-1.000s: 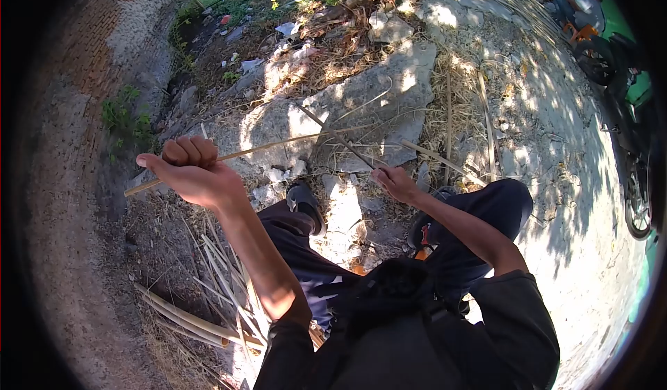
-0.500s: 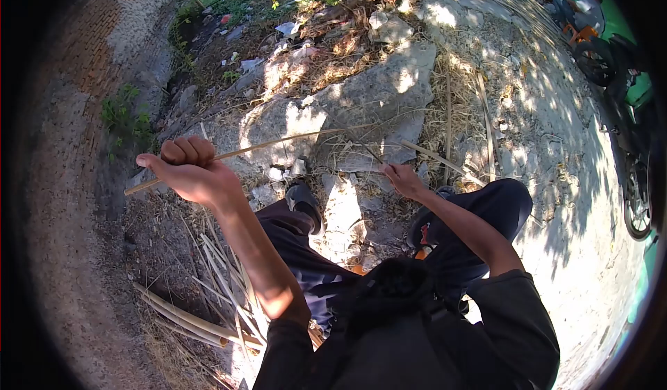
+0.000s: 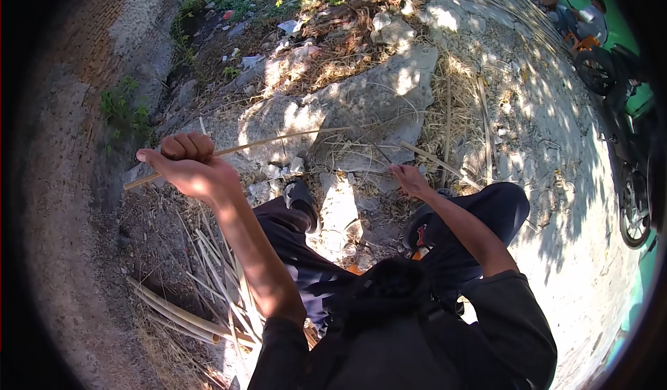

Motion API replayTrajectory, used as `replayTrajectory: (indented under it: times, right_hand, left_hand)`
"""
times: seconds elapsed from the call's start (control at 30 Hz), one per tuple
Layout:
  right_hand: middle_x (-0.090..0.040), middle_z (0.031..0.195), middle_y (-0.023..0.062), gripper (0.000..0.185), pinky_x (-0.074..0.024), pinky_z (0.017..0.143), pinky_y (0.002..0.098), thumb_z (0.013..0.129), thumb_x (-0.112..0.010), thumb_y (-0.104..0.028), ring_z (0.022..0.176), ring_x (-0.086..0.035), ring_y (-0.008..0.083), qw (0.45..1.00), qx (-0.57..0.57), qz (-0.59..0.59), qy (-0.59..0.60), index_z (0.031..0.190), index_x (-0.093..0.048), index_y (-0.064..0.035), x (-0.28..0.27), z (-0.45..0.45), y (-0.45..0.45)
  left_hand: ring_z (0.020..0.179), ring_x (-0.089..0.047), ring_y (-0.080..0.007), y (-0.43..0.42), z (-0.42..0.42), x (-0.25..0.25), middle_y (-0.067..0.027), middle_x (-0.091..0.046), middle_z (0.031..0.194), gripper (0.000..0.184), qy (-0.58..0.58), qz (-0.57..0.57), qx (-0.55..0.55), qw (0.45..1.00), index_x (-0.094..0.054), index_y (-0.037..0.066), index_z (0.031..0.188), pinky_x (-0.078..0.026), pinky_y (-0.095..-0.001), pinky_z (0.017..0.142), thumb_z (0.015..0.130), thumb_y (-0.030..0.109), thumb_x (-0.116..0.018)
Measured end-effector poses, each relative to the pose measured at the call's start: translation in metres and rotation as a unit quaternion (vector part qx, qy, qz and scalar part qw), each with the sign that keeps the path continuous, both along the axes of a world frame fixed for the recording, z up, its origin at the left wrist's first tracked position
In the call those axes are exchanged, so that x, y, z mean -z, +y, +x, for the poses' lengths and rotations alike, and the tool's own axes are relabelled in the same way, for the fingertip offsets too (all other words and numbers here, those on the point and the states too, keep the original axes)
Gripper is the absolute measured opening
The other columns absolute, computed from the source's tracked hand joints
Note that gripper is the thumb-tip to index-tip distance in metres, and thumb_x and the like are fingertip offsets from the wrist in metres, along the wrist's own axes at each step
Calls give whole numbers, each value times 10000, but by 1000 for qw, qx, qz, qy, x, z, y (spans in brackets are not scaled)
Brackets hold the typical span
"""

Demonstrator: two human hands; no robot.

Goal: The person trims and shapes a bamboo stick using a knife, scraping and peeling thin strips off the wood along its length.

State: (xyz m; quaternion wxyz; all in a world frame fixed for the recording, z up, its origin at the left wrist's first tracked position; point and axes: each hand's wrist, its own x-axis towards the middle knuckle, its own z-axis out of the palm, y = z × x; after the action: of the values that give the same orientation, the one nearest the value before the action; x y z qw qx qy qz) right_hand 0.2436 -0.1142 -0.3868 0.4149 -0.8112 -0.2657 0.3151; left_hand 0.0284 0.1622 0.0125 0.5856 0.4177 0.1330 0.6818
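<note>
Shifting further toward the person's right knee since the earlier frame, the right hand (image 3: 411, 180) is drawing a thin dark tool (image 3: 382, 155) with it, while the left hand is holding its place. Ahead of the feet, a rough stone slab (image 3: 375, 98) is lying under the work. Another loose strip (image 3: 441, 162) is lying just beyond the right hand, and cut sticks (image 3: 222, 272) are crowding the ground by the left leg. Off to the right, a person (image 3: 593, 21) is sitting near a motorbike (image 3: 629, 153). That left hand (image 3: 189, 167) is clenching a pale strip (image 3: 278, 142), which is reaching out over the slab; its thumb is pointing outward. Right fingers are curling round the tool, forearm slanting above the thigh; I can't tell whether tool and strip are touching.
</note>
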Motion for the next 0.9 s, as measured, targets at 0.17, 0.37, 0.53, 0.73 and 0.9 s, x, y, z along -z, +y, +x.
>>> replayTrajectory:
  times: [0.17, 0.37, 0.53, 0.73, 0.9]
  right_hand:
    - [-592, 527, 125, 738, -538, 570, 411, 1057, -410, -580, 494, -651, 254, 998, 4, -70, 11, 718, -606, 46, 9, 15, -6]
    - [-564, 491, 114, 762, -552, 541, 391, 1051, -416, -576, 452, -628, 241, 998, 42, -25, 46, 617, -565, 32, 17, 12, -4]
    - [-560, 509, 116, 728, -531, 539, 400, 1056, -415, -558, 464, -618, 218, 998, 21, -28, 42, 631, -548, 19, 13, 8, -6]
    - [-627, 592, 164, 737, -541, 642, 449, 1049, -405, -551, 514, -637, 313, 998, 14, 31, -51, 673, -627, 42, 7, -2, 11]
    - [-668, 645, 185, 766, -549, 744, 461, 1034, -400, -574, 624, -679, 353, 988, 49, -142, 26, 683, -672, 50, 45, 32, -17]
  left_hand:
    - [549, -44, -112, -4, -2, 1, 39, -94, 613, 581, 0, 6, 10, 1000, -145, 150, 675, -78, -328, 487, 1129, 498, -247]
    - [555, -41, -114, -1, 5, -5, 38, -89, 618, 583, 9, 9, 46, 999, -145, 148, 676, -82, -335, 489, 1129, 494, -268]
    - [560, -38, -119, -1, 15, -10, 32, -79, 628, 582, 19, 8, 44, 999, -147, 146, 677, -86, -339, 493, 1131, 493, -255]
    - [567, -39, -124, 7, 16, -8, 32, -83, 632, 564, 31, 8, 25, 999, -158, 153, 679, -90, -348, 496, 1136, 477, -224]
    - [578, -39, -127, 11, 12, -3, 32, -85, 633, 561, 35, 6, 37, 999, -160, 152, 683, -94, -353, 504, 1136, 477, -222]
